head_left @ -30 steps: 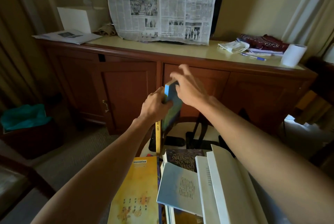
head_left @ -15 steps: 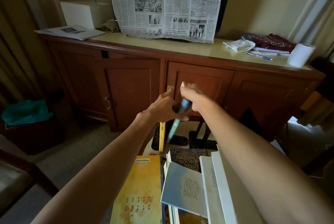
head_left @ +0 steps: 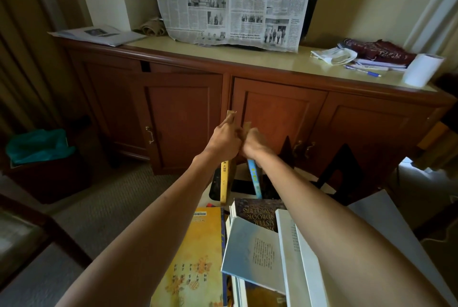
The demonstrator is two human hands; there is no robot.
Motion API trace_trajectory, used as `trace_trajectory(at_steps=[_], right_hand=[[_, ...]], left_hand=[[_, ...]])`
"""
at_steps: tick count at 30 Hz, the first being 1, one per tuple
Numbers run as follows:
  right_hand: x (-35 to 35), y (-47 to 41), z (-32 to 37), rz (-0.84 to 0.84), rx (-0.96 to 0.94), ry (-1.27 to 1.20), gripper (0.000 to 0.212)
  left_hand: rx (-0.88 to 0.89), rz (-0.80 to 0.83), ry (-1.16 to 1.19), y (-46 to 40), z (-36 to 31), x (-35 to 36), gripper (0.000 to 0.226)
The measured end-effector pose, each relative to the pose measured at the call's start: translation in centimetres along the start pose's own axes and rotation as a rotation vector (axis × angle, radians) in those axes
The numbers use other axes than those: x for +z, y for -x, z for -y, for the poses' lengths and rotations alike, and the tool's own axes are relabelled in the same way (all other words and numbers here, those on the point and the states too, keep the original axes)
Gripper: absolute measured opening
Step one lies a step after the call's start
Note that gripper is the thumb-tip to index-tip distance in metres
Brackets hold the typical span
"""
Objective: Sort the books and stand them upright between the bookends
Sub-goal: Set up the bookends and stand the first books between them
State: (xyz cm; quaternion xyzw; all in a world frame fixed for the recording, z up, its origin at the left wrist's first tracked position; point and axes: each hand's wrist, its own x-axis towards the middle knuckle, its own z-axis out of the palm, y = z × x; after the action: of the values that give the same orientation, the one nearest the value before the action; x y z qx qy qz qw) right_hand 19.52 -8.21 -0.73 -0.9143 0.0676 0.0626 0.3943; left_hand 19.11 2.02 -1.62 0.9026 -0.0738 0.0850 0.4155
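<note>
A yellow-spined book (head_left: 225, 181) stands upright beside a black bookend (head_left: 215, 184), and my left hand (head_left: 224, 141) grips its top. My right hand (head_left: 255, 144) holds the top of a thin blue book (head_left: 254, 177), which stands nearly upright just right of the yellow one. Two more black bookends (head_left: 287, 149) (head_left: 343, 167) stand farther right. Below my arms lies a loose pile: a yellow-covered book (head_left: 195, 257), a pale blue book (head_left: 252, 254), a dark handbook (head_left: 257, 210) and white books (head_left: 295, 262).
A wooden sideboard (head_left: 247, 98) stands right behind the bookends, with a hanging newspaper (head_left: 230, 1), a white box (head_left: 109, 10), papers, a pen and a paper roll (head_left: 421, 69) on top. A bin with a teal bag (head_left: 37, 145) sits at the left on the carpet.
The blue book came down from chest height and turned upright next to the yellow-spined book. Both hands moved down and closer together at the book tops.
</note>
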Motion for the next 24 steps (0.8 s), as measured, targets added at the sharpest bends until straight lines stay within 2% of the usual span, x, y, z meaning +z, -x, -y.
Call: trace_trajectory(at_steps=[1,7,10,13,15,19,21,24], right_hand=[[0.2,0.0,0.1,0.013,-0.002,-0.054,0.011],[0.7,0.3,-0.7,0.110,-0.012,-0.164,0.018],[0.1,0.8,-1.6,0.164,0.011,-0.241,0.016],[-1.3,1.5,-2.7,0.192,-0.023,-0.271,0.022],[-3.2,2.4,-3.8,0.153,-0.082,-0.220,0.029],[-8.5,6.9,-6.5,0.010,-0.202,-0.255,0.014],[-10.9,10.3,-8.5,-0.089,-0.277,-0.252,0.015],[-12.5,16.1,-12.2,-0.214,-0.362,-0.222,0.016]], left_hand=[[0.002,-0.006,0.001,0.1,0.0,-0.1,0.057],[0.031,0.052,-0.025,-0.1,0.4,-0.3,0.033],[0.057,0.096,-0.066,0.4,-0.3,-0.8,0.030],[0.064,0.035,-0.112,1.5,-1.3,-2.0,0.031],[0.054,-0.046,-0.069,2.8,-1.6,-2.9,0.029],[0.126,-0.275,0.023,7.6,-2.7,-3.3,0.018],[0.054,-0.218,0.054,10.7,-3.8,-2.5,0.017],[-0.062,0.016,0.040,15.3,-5.7,-0.9,0.019]])
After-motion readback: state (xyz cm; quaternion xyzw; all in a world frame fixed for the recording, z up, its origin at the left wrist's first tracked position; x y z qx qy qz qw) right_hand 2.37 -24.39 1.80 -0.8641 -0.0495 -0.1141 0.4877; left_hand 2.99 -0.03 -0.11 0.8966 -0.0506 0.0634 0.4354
